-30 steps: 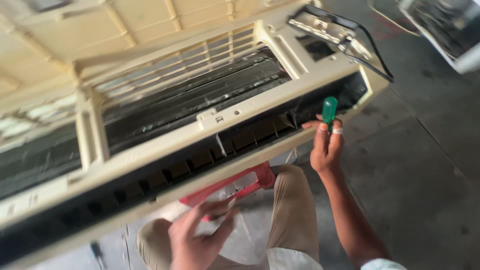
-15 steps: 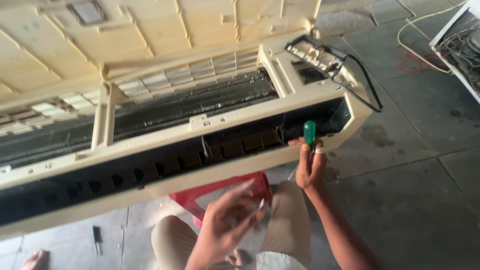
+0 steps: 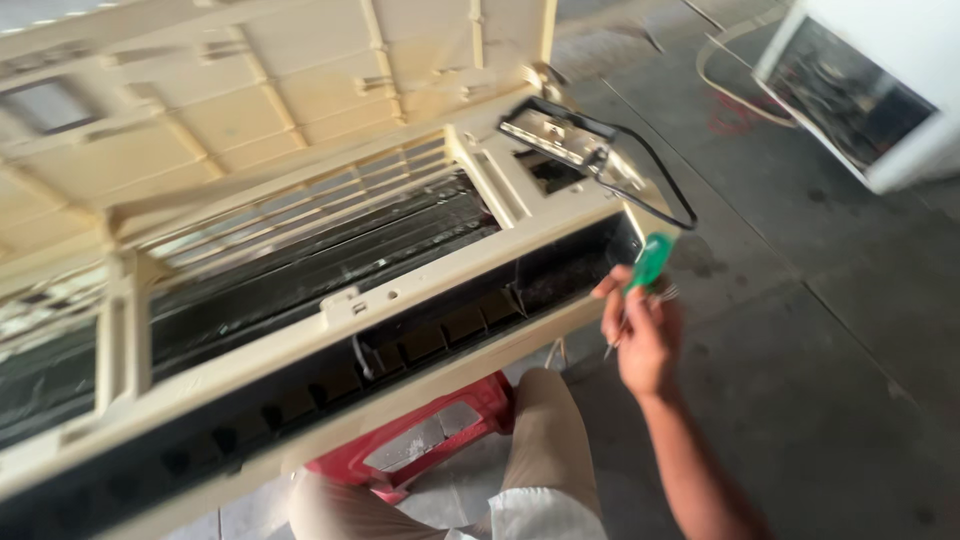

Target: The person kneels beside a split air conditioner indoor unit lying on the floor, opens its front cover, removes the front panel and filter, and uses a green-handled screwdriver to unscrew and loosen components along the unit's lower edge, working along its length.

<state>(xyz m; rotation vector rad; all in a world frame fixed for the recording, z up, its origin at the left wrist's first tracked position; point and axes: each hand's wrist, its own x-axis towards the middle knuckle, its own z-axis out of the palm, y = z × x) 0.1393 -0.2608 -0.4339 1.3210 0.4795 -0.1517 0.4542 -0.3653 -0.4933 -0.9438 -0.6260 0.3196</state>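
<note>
A long cream air-conditioner indoor unit (image 3: 330,310) lies across my lap with its front cover (image 3: 250,90) swung up, showing dark fins and a black air outlet slot. My right hand (image 3: 640,335) is by the unit's right end, closed on a screwdriver with a green handle (image 3: 650,262); its metal shaft points down past my fingers. A small circuit board with a black cable (image 3: 560,135) rests on the unit's right top. My left hand is out of view.
A red plastic stool (image 3: 430,440) stands under the unit between my knees. A white appliance (image 3: 870,90) with an open dark side sits at the upper right on the grey concrete floor (image 3: 820,360), with a pale cable beside it.
My left hand, seen below the unit before, has dropped out of view. My right hand with the screwdriver has pulled slightly away from the unit's right end. The camera has shifted.
</note>
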